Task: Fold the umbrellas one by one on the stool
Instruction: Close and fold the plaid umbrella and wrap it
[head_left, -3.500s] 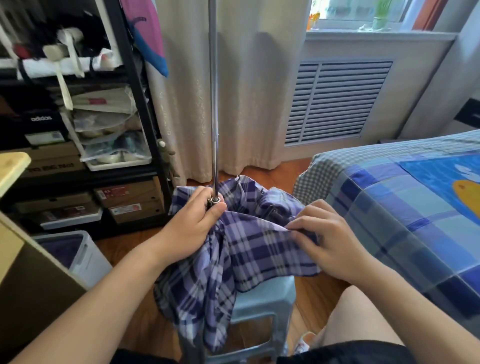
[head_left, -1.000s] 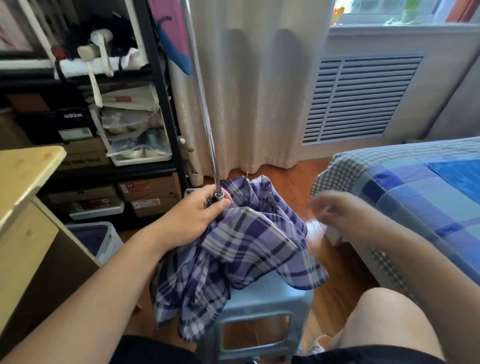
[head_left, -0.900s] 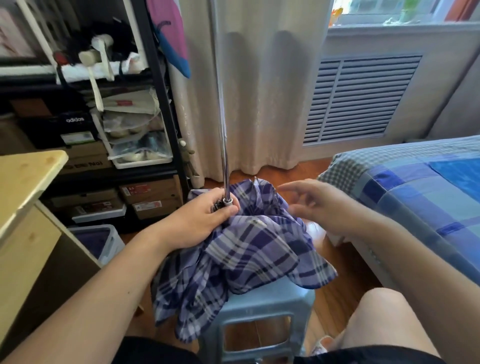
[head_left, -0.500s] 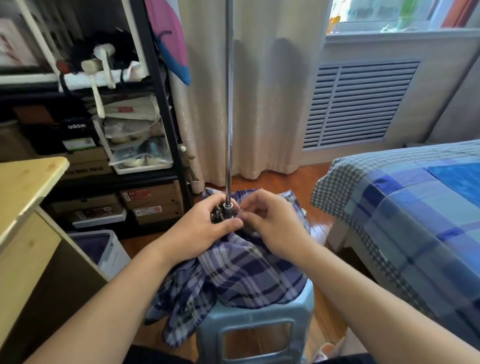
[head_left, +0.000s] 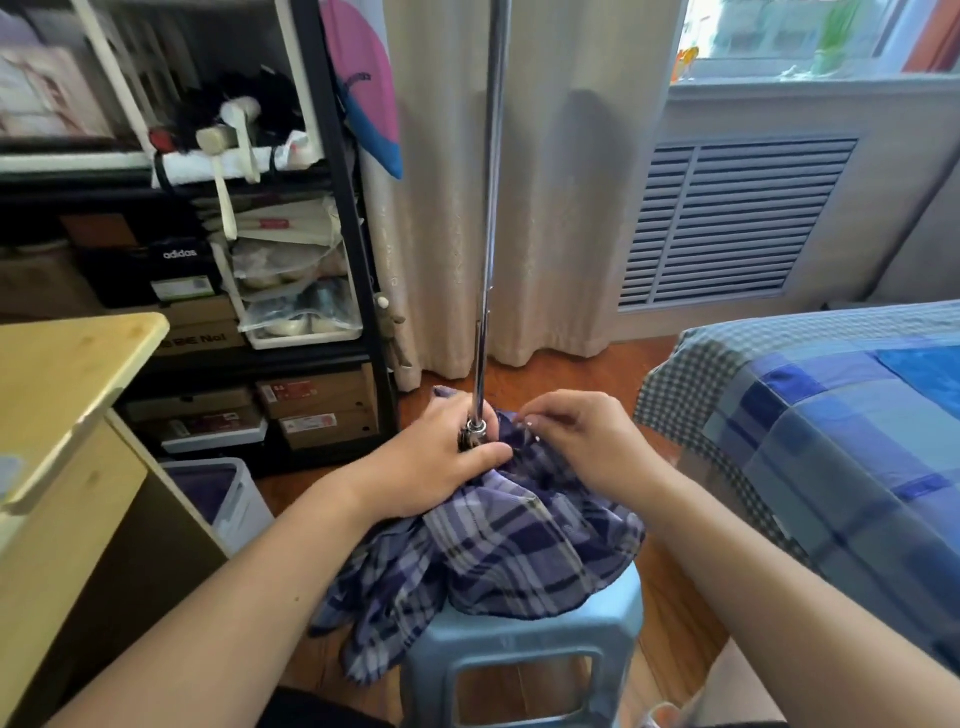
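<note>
The purple-and-white plaid fabric umbrella rests canopy-down on the light-blue plastic stool, with loose cloth hanging over the stool's left and front edges. Its chrome metal shaft stands near vertical and runs out of the top of the view. The left hand grasps the bunched canopy at the base of the shaft, fingers clenched round the black hub, thumb laid across the front. The right hand sits just beside it on the right, fingers curled and pinching a fold of cloth near a rib tip; the exact contact point is too small to resolve. Both forearms reach in from the lower edge. To the left stand 1 black metal shelf rack loaded with shoe boxes and 1 pale wooden desk. A bed with a blue checked cover lies to the right. Beige curtains hang behind the shaft.
</note>
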